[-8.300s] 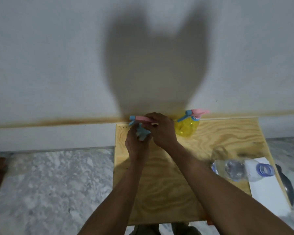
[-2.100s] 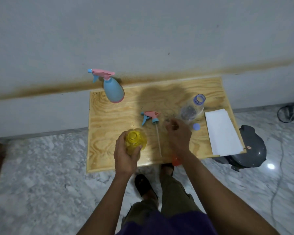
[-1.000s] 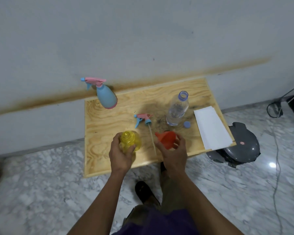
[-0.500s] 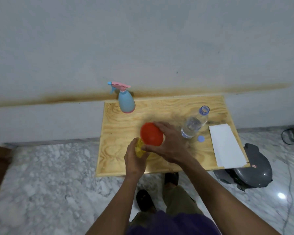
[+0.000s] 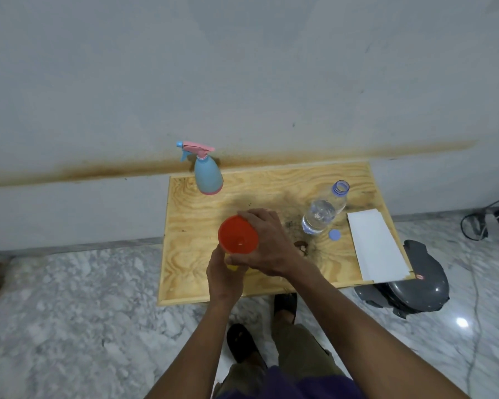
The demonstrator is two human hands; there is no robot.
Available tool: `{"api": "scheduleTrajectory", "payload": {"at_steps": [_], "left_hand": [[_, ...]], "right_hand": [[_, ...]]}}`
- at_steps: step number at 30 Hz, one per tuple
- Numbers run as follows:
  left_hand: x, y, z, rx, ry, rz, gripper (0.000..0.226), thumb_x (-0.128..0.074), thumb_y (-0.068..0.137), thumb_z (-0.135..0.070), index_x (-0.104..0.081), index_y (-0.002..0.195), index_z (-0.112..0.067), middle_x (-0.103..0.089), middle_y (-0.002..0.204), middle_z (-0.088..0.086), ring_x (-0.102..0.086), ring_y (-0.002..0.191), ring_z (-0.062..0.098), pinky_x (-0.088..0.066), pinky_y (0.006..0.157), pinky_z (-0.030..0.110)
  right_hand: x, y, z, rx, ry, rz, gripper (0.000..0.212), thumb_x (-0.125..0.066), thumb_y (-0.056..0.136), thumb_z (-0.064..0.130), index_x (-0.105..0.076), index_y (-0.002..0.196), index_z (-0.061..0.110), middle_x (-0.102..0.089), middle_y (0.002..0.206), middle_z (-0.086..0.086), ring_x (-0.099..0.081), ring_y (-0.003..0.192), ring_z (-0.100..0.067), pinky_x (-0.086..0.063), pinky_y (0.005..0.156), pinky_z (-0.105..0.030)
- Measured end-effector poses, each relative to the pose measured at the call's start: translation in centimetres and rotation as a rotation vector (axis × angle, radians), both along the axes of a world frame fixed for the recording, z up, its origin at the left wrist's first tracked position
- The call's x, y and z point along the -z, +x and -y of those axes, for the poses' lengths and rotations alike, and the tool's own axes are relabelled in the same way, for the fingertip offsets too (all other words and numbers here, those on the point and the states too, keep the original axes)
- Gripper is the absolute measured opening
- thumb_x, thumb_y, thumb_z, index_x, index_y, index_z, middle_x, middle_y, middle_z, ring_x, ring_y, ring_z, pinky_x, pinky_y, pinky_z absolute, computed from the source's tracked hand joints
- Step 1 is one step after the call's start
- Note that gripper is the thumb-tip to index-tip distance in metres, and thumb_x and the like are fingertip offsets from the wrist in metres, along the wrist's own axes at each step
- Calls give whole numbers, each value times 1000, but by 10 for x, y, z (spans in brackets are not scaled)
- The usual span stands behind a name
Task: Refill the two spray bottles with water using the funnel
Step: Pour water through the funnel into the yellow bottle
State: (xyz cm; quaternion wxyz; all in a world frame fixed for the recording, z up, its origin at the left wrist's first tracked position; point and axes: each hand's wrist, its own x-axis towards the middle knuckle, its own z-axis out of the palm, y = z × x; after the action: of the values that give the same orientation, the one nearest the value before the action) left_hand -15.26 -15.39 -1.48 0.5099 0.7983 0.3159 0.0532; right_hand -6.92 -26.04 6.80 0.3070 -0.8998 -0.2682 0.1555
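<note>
Wooden table (image 5: pixel 190 214) stands against the wall. White paper (image 5: pixel 378 249) lies on its right edge, uncapped water bottle (image 5: pixel 323 210) just left of it, blue cap (image 5: pixel 334 235) beside. Blue spray bottle (image 5: pixel 207 174) stands upright at the back. Your left hand (image 5: pixel 224 272) grips the yellow spray bottle (image 5: pixel 231 265), mostly hidden. Your right hand (image 5: pixel 267 246) holds the orange funnel (image 5: pixel 237 235) on top of it.

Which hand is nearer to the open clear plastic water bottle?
The right hand. It grips the orange funnel just left of the clear plastic water bottle. The left hand holds the yellow bottle under the funnel, farther left and nearer the person.
</note>
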Motion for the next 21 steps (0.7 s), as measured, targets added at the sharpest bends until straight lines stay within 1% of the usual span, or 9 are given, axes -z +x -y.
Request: {"api": "scheduleTrajectory", "payload": {"at_steps": [4, 7, 9, 11, 13, 14, 16, 19, 21], "left_hand": [[-7, -2, -1, 21, 4, 10, 59, -85, 75, -13, -57, 127, -14, -60, 104, -8, -61, 95, 16, -42, 72, 17], [-13, -3, -3, 63, 23, -13, 72, -88, 70, -15, -53, 132, -20, -60, 110, -10, -56, 97, 10, -39, 72, 18], [-21, -5, -5, 86, 10, -21, 82, -89, 67, -10, -47, 137, -23, -57, 116, -11, -53, 104, 9, -39, 76, 17], [-26, -13, -9, 101, -49, 15, 91, -85, 66, -5, -41, 144, -23, -52, 131, -10, -48, 120, 8, -41, 87, 13], [-32, -25, -12, 67, -114, 48, 93, -75, 68, -15, -33, 151, -23, -44, 148, -6, -41, 135, 9, -43, 106, 28], [-35, -31, -12, 18, -134, 77, 91, -67, 69, -18, -31, 152, -25, -40, 153, -4, -38, 139, 11, -42, 111, 39], [-42, -38, -6, -108, -135, 184, 80, -57, 74, -17, -34, 151, -28, -41, 153, -4, -40, 140, 12, -43, 111, 49], [-63, -28, 11, -206, -91, 294, 69, -60, 84, -36, -38, 148, -25, -44, 149, -4, -43, 137, 11, -43, 109, 46], [-77, -16, 22, -190, -3, 293, 79, -62, 82, -58, -36, 149, -25, -41, 150, -6, -41, 138, 7, -40, 111, 40]], "right_hand": [[-2, -3, 4, 22, 74, -8, 111, -83, 58, 66, -35, 148, 24, -42, 145, 1, -33, 132, -20, -40, 107, -45], [-9, -7, 11, 102, 168, -28, 104, -81, 62, 66, -36, 147, 26, -42, 146, 2, -36, 131, -16, -39, 106, -36], [-11, -10, 23, 268, 284, -25, 85, -77, 70, 63, -45, 139, 25, -50, 135, 5, -46, 121, -10, -43, 97, -26], [-10, -13, 40, 506, 401, 18, 55, -75, 79, 53, -55, 120, 23, -59, 114, 5, -57, 102, -9, -49, 82, -23], [-3, -11, 61, 743, 501, 69, 36, -76, 82, 41, -55, 103, 20, -59, 96, 2, -58, 88, -15, -47, 72, -26], [2, -7, 72, 842, 526, 93, 37, -77, 82, 39, -54, 100, 18, -56, 93, 0, -55, 84, -17, -45, 72, -28], [14, 4, 93, 971, 524, 117, 51, -79, 79, 41, -51, 110, 13, -51, 100, -4, -51, 86, -20, -47, 75, -33], [32, 27, 113, 996, 458, 47, 83, -83, 74, 44, -38, 136, 13, -46, 125, -8, -52, 106, -23, -49, 88, -40], [41, 40, 120, 920, 425, -18, 95, -85, 72, 44, -30, 146, 16, -44, 140, -8, -50, 121, -25, -46, 99, -45]]}}
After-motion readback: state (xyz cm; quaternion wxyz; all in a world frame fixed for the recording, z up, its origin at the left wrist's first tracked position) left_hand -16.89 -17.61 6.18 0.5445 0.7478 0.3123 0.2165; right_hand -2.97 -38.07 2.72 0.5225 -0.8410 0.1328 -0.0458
